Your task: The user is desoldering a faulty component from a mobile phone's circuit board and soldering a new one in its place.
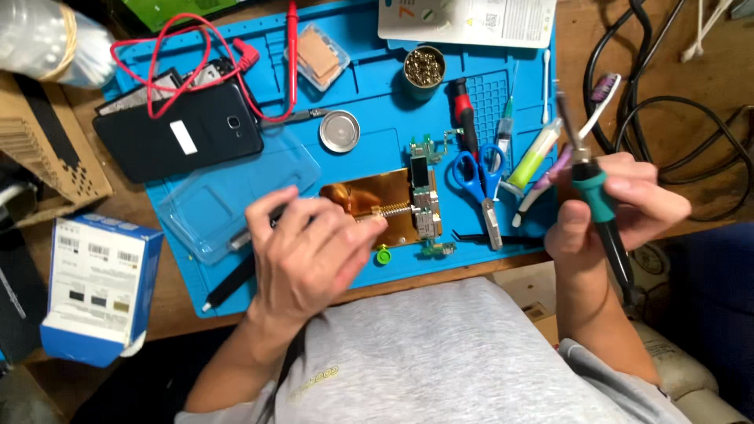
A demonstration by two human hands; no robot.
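A wooden tabletop (188, 310) carries a blue silicone work mat (369, 94) crowded with repair gear. At the centre of the frame a small phone circuit board (424, 200) sits clamped in a gold-coloured holder (377, 206), so the board looks mounted and ready. The right hand (620, 206), at the right of the frame, has its grip closed around a green-handled soldering iron (591, 188), tip raised and well apart from the board; no soldering contact shows. The left hand (310, 251) rests at the holder's left edge, fingers curled on a thin dark tool (236, 286). Blue scissors (479, 182) and a black phone (177, 129) lie nearby. Judging by this, the joint work itself seems not begun.
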